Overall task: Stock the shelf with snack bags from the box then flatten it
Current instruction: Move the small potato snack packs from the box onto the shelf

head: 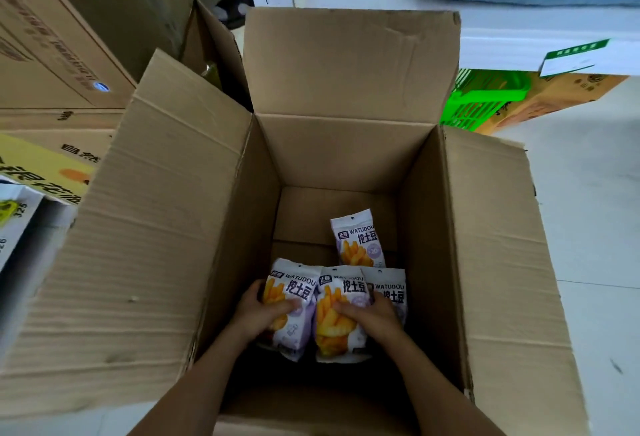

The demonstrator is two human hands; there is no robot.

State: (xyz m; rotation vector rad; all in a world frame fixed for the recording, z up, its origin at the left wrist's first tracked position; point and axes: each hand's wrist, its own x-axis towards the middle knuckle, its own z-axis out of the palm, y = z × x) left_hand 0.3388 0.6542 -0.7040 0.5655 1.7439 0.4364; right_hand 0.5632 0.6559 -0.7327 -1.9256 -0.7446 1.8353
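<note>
So the box (332,158) is huge and nearly empty now, all four flaps folded out, sitting on a pale floor (588,227) with other cartons (59,54) stacked to my left and a green basket (485,99) off past the far right corner. No shelf in sight from here, so it must be somewhere outside my view.

Down at the bottom there are four bags that I can count. One bag (358,240) lies alone toward the far wall. The other three sit in a row close to me: left bag (294,297), middle bag (341,311), and a right bag (389,288) tucked partly under the middle one.

Both arms go straight down into the box, elbows near the front wall. My left hand (258,311) is wrapped around the left bag, thumb across the front, fingers behind. My right hand (369,314) is clamped over the middle bag, and it may be catching the edge of the right one too, hard to tell.

Tip for this part, I reckon: grab around the fat middle of the bag, not the sealed top, and don't squeeze hard or you'll crush the sticks inside. Lift both straight up so they clear the tall walls. One more reach should get the rest, then the box can get flattened.
</note>
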